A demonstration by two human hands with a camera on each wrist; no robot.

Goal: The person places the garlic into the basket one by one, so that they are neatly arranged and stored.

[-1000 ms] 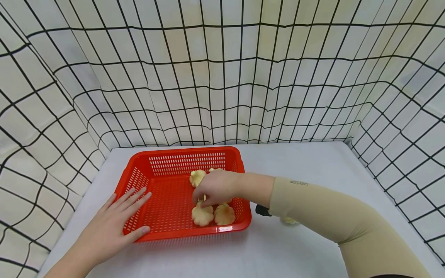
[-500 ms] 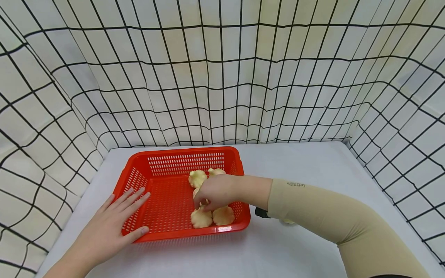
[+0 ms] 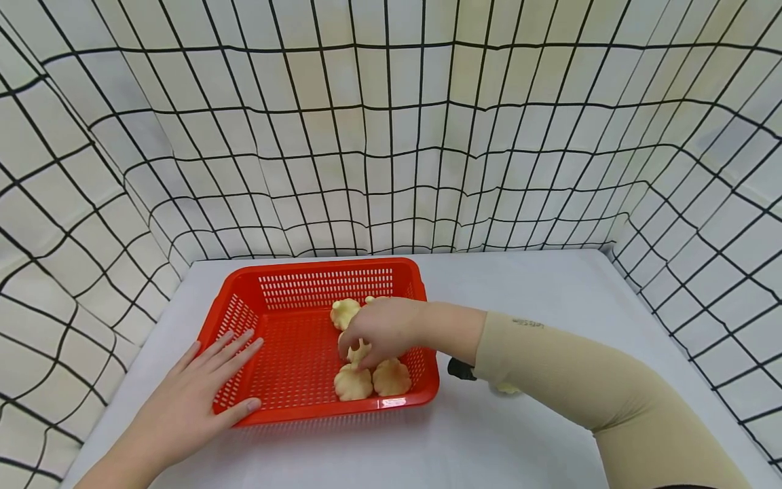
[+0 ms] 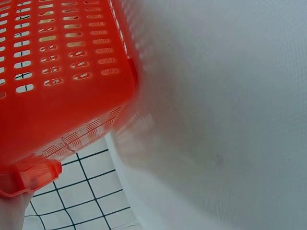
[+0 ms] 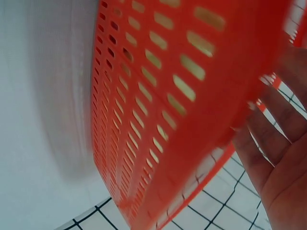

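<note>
Pale yellow, scalloped pattypan squashes lie in the right half of a red perforated basket (image 3: 305, 411). In the head view my right hand (image 3: 387, 331) reaches in over them. Its thumb and index finger are spread around a middle squash (image 3: 359, 351), partly hidden beneath the hand. Touching one another at the near side are a left front squash (image 3: 353, 382) and a right front squash (image 3: 392, 377). A back squash (image 3: 345, 314) shows beyond my fingers; another behind it is mostly covered. My left hand (image 3: 195, 397) rests, fingers straight, across the basket's left rim.
On the white table (image 3: 519, 285), a pale yellow piece (image 3: 506, 388) shows partly behind my right sleeve (image 3: 568, 367). White walls with black grid netting (image 3: 391, 136) enclose the back and sides. The basket's outer wall (image 5: 139, 96) is close to the right wrist camera.
My right hand has lifted slightly, and its thumb and index finger have spread wider, baring more of the middle squash. My left hand stays on the rim.
</note>
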